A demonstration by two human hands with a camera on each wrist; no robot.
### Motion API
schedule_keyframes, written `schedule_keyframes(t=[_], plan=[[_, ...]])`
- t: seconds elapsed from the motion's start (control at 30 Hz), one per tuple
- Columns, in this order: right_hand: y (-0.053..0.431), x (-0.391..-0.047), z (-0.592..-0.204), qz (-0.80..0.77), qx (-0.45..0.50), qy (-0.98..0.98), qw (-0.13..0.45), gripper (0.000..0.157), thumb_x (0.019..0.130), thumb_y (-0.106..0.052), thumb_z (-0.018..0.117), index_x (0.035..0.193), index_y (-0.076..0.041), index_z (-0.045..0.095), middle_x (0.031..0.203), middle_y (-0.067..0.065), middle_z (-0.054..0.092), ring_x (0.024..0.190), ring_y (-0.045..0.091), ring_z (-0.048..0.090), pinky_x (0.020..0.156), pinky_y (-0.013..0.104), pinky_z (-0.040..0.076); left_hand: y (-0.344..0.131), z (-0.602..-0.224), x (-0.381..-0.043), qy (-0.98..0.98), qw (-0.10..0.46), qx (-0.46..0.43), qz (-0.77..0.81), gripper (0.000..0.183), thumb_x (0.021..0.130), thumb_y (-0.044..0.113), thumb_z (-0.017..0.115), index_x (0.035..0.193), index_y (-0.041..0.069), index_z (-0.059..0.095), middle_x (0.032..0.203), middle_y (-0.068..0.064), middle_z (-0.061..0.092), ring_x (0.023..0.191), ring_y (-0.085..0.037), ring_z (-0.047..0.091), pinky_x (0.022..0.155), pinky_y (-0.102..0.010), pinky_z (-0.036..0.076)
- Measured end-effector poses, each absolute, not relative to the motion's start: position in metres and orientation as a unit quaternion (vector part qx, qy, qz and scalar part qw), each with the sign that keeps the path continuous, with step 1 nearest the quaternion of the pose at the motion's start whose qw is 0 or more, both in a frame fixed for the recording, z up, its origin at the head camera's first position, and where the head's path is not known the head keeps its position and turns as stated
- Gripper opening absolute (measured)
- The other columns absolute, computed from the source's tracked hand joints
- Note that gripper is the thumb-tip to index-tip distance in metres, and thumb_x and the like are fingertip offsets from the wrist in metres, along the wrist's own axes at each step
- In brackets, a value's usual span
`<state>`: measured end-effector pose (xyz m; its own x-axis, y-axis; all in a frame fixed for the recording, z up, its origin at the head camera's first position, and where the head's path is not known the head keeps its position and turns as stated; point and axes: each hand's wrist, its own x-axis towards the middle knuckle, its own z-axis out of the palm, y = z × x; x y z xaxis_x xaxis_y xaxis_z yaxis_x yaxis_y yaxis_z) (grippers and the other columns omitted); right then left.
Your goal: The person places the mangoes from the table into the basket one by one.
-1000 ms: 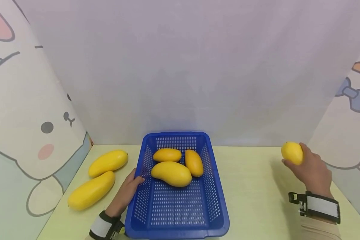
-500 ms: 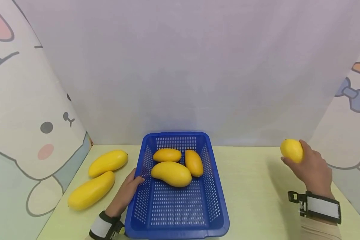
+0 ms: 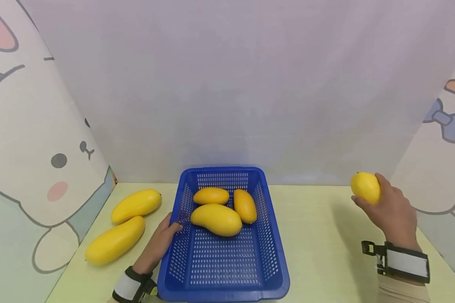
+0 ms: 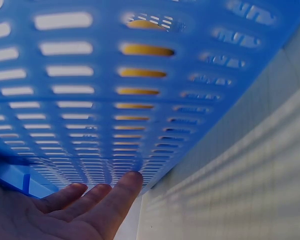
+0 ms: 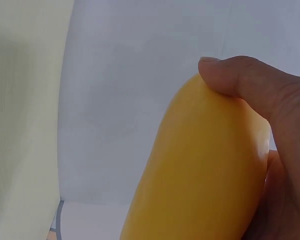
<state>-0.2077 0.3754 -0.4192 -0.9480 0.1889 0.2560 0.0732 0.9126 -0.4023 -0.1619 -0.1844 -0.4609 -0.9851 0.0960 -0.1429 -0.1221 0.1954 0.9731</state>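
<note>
My right hand [image 3: 396, 212] grips a yellow mango [image 3: 365, 188] and holds it above the table at the right; a shadow lies below. In the right wrist view, the thumb presses on one end of the smooth mango, and the other fingers are mostly hidden behind it. A blue perforated basket [image 3: 223, 296] stands in the middle. My left hand [image 3: 157, 248] holds its left rim, thumb over the edge and fingers [image 4: 125, 187] along the outer wall. Inside, toward the back, lie a large yellow mango [image 3: 217, 220] and two smaller orange-yellow mangoes [image 3: 211, 196].
Two long yellow mangoes [image 3: 115, 241] lie on the pale yellow table [image 3: 314, 252] left of the basket. Behind the table rises a plain whitish backdrop [image 3: 227, 105]. Side panels with cartoon drawings [image 3: 34, 168] flank it at left and right.
My right hand has risen a little and shifted slightly left with the mango; its shadow has moved left too. The left hand and basket have stayed in place.
</note>
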Motion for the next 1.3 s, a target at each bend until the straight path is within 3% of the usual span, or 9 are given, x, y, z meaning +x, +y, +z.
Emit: schedule_keyframes(t=[0.5, 0.8, 1.3], plan=[[0.357, -0.207, -0.406, 0.214, -0.037, -0.961, 0.169, 0.094, 0.089, -0.047, 0.073, 0.158, -0.003, 0.026, 0.123, 0.041, 0.049, 0.096, 0.054, 0.051, 0.060, 0.056, 0.041, -0.185, -0.459, -0.163, 0.764, 0.097, -0.016, 0.637, 0.056, 0.100, 0.011, 0.041, 0.155, 0.007, 0.029, 0.132, -0.024, 0.055, 0.094, -0.033, 0.063, 0.078, -0.046, 0.057], [0.342, -0.206, -0.397, 0.214, -0.012, -0.959, 0.185, 0.091, 0.088, -0.042, 0.075, 0.156, -0.001, 0.031, 0.121, 0.039, 0.051, 0.093, 0.052, 0.053, 0.060, 0.052, 0.040, -0.184, -0.459, -0.163, 0.760, 0.100, -0.013, 0.641, 0.057, 0.100, 0.011, 0.041, 0.155, 0.007, 0.029, 0.132, -0.025, 0.054, 0.093, -0.034, 0.063, 0.077, -0.046, 0.057], [0.323, -0.202, -0.389, 0.216, 0.019, -0.954, 0.208, 0.090, 0.086, -0.040, 0.078, 0.157, -0.006, 0.033, 0.126, 0.037, 0.052, 0.100, 0.051, 0.052, 0.065, 0.060, 0.042, -0.184, -0.461, -0.162, 0.770, 0.085, -0.008, 0.632, 0.055, 0.101, 0.012, 0.042, 0.155, 0.007, 0.030, 0.132, -0.023, 0.056, 0.097, -0.032, 0.063, 0.080, -0.045, 0.056]])
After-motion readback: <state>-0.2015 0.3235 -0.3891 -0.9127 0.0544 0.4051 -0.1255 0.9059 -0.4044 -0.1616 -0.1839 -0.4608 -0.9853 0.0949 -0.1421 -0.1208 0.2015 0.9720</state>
